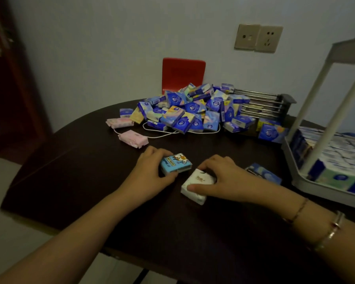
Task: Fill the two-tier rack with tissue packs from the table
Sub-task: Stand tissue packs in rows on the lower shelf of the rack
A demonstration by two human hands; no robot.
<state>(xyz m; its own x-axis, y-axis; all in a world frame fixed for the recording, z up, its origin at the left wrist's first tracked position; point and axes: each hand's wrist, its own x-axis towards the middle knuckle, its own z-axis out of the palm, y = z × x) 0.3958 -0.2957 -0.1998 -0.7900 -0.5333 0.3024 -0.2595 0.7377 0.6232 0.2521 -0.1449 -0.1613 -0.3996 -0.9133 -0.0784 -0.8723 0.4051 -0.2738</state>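
At the right edge of the worktop [90, 191], your rack's [307, 181] lower tier holds packed rows of tissue packs. Your left hand [150, 171] grips one light-blue pack [175, 165]; your right hand [221, 177] grips one white pack [197, 185]. Beyond them lie two pink packs [132, 138] and a heaped pile [193, 108].

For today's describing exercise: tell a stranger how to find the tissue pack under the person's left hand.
Start at the big pile of blue packs at the back of the dark table, then come forward to the two hands. The left hand grips a light blue pack; unlike the white pack beside it, it shows a cartoon animal.
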